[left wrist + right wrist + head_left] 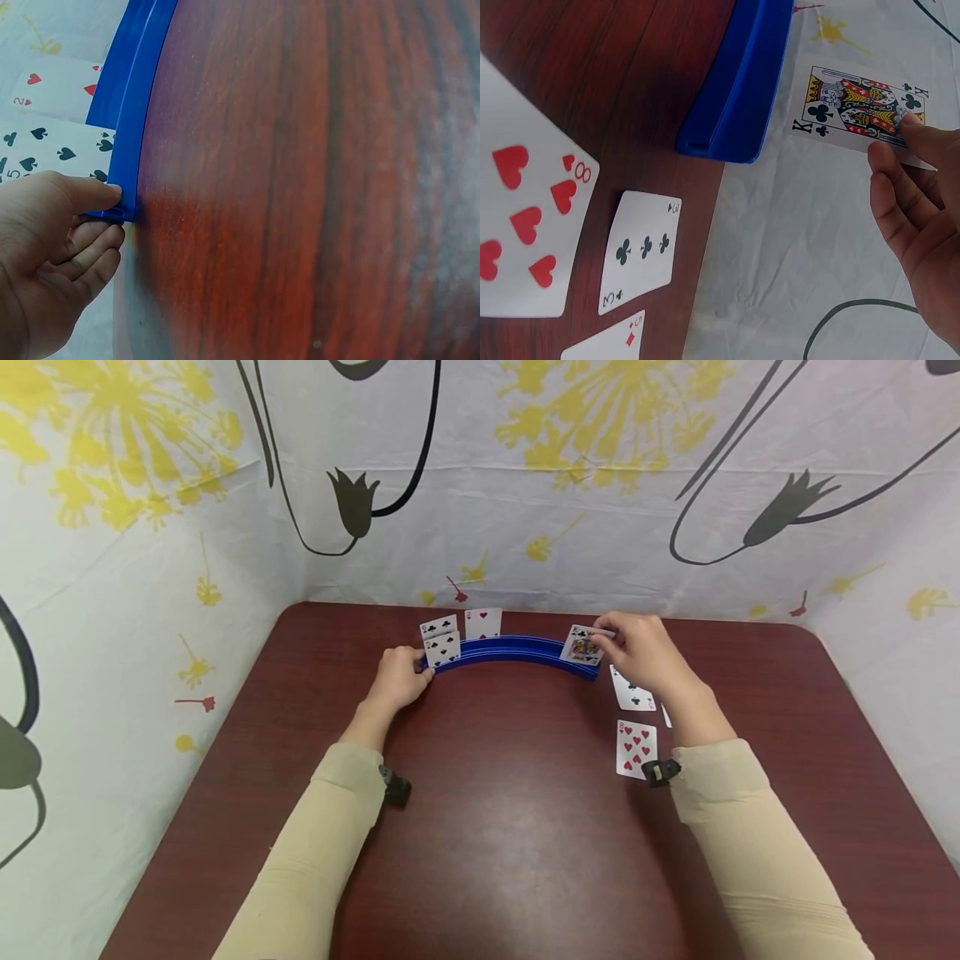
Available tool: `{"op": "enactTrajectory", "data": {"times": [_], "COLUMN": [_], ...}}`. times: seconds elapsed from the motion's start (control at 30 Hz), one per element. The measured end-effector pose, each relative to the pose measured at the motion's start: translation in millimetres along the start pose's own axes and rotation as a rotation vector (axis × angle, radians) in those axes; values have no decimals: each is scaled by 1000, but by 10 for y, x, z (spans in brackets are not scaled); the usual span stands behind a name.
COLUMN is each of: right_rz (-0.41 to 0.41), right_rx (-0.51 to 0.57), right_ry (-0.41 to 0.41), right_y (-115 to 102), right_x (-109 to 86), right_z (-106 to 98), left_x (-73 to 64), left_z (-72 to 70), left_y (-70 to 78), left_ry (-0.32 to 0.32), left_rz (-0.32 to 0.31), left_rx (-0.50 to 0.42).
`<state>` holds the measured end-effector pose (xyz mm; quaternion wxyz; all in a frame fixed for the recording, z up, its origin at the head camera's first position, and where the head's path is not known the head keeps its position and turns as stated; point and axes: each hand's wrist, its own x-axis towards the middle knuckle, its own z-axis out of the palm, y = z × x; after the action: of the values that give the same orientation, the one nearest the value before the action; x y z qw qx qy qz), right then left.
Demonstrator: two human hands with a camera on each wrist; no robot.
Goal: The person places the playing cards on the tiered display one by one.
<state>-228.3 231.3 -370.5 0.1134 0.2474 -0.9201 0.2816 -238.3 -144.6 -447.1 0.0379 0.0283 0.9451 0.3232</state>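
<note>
A curved blue card holder (517,650) stands toward the back of the table. My left hand (397,677) grips its left end, the thumb (97,193) on top and the fingers curled beneath. Thumb and fingers of my right hand (647,652) pinch a king of clubs (862,105) by its edge, over the holder's right end in the head view. In the right wrist view the king appears beyond the holder, apart from it. Upright at the holder's left end stand a five of spades (442,649), a clubs card (438,627) behind it, and a two of hearts (483,623).
Face up on the table at the right lie an eight of hearts (636,749), a three of clubs (641,251) and a five of diamonds (615,341), the last mostly hidden by my right arm in the head view. A patterned cloth (480,527) hangs behind the table.
</note>
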Motion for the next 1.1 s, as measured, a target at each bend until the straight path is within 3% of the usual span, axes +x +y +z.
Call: {"op": "enactTrajectory", "data": {"times": [1.1], "right_rz": [-60], "right_rx": [4], "right_ry": [15], "right_y": [-219], "right_x": [227], "right_z": [320], "left_x": [11], "left_z": [2], "left_y": [-28], "left_ry": [13], "left_rz": [39], "left_rx": [13]}}
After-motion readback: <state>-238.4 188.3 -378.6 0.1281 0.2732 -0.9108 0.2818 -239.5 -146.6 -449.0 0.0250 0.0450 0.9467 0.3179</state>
